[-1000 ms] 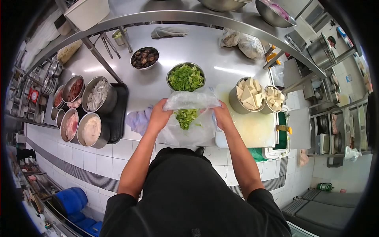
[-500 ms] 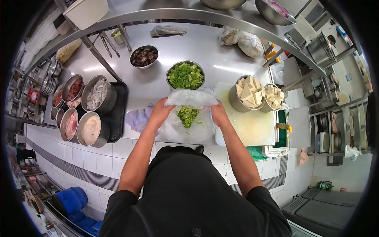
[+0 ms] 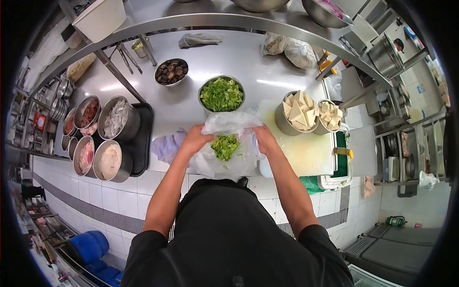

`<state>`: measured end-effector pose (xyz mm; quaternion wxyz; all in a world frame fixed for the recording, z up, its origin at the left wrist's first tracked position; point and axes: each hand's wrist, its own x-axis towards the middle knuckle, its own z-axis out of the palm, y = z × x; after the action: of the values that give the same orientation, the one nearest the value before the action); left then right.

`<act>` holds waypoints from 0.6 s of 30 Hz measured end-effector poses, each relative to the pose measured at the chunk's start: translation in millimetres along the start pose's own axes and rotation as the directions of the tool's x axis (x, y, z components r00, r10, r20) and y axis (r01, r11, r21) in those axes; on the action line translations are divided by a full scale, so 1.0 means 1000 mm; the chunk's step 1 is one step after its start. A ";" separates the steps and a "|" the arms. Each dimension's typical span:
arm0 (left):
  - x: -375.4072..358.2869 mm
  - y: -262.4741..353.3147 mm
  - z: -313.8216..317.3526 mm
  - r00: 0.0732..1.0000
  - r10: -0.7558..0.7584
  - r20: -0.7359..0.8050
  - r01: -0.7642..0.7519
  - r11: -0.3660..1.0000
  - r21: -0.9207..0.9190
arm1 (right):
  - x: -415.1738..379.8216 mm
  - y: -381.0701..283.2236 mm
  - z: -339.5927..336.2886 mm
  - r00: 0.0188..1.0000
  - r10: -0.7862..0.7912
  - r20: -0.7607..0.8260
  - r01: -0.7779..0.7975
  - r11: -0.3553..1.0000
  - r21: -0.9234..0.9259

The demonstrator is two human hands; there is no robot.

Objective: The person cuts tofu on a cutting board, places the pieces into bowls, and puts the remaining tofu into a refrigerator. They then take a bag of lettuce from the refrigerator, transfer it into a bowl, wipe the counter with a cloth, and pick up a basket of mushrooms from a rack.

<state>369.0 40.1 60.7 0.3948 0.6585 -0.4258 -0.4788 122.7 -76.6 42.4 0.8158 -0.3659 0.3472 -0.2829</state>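
Note:
A clear plastic bag (image 3: pixel 210 165) lies at the front edge of the steel table with chopped green leaves (image 3: pixel 224 147) inside it. My left hand (image 3: pixel 197 138) grips the left side of the bag's mouth, and my right hand (image 3: pixel 264 138) grips its right side. Between them the upper flap of plastic is raised. Just beyond the bag stands a metal bowl (image 3: pixel 201 106) heaped with chopped greens (image 3: pixel 221 93). A crumpled lilac plastic bag (image 3: pixel 167 147) rests left of my left hand. To the right of my right hand is a white cutting board (image 3: pixel 296 155).
Tofu pieces (image 3: pixel 300 112) fill two metal pots at the cutting board's far side. Dark mushrooms (image 3: pixel 171 71) sit in a bowl further back. At left, several metal pots of meat (image 3: pixel 111 160) stand around a black tray (image 3: pixel 143 143). A steel shelf edge (image 3: pixel 210 18) crosses overhead.
The greens inside the bag have bunched closer together and shifted slightly left. Both hands keep their grip on the bag's mouth. The whole view has shifted slightly.

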 end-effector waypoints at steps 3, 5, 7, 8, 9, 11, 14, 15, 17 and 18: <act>0.004 -0.012 0.000 0.997 -0.041 -0.059 0.040 0.999 -0.016 | 0.003 0.003 -0.005 0.994 -0.109 -0.025 0.102 0.976 -0.190; 0.004 -0.017 -0.001 0.992 -0.060 -0.109 0.042 0.986 -0.161 | -0.002 0.001 -0.011 0.978 -0.204 -0.033 0.173 0.896 -0.410; 0.003 -0.025 -0.004 0.989 0.082 -0.122 -0.101 0.982 -0.159 | -0.054 -0.038 0.028 0.565 -0.816 0.123 0.439 0.171 -0.882; -0.005 -0.016 -0.005 0.988 0.075 -0.134 -0.097 0.982 -0.161 | -0.064 -0.041 0.031 0.571 -0.810 0.131 0.447 0.173 -0.878; -0.018 0.004 -0.003 0.977 0.114 -0.178 -0.116 0.993 -0.006 | -0.074 -0.042 0.031 0.594 -0.793 0.134 0.544 0.274 -0.793; -0.028 0.021 0.002 0.966 0.160 -0.205 -0.129 0.979 0.155 | -0.090 -0.038 0.049 0.723 -0.669 0.172 0.597 0.479 -0.644; -0.033 0.022 0.010 0.899 0.345 -0.270 -0.223 0.891 0.397 | -0.059 0.011 0.055 0.822 -0.419 0.386 0.530 0.315 -0.787; -0.036 0.013 0.009 0.845 0.489 -0.216 -0.349 0.811 0.469 | -0.044 0.031 0.051 0.829 -0.382 0.408 0.499 0.176 -0.849; -0.047 0.005 0.010 0.771 0.619 -0.151 -0.463 0.707 0.535 | -0.023 0.056 0.045 0.785 -0.438 0.439 0.512 0.059 -0.857; -0.054 0.003 0.012 0.740 0.670 -0.062 -0.501 0.610 0.614 | -0.017 0.062 0.046 0.739 -0.481 0.471 0.509 -0.059 -0.859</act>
<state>347.1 88.6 76.4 0.3762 0.6272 -0.6779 -0.0738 161.2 -10.7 22.2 0.2298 -0.8949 0.2759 -0.2651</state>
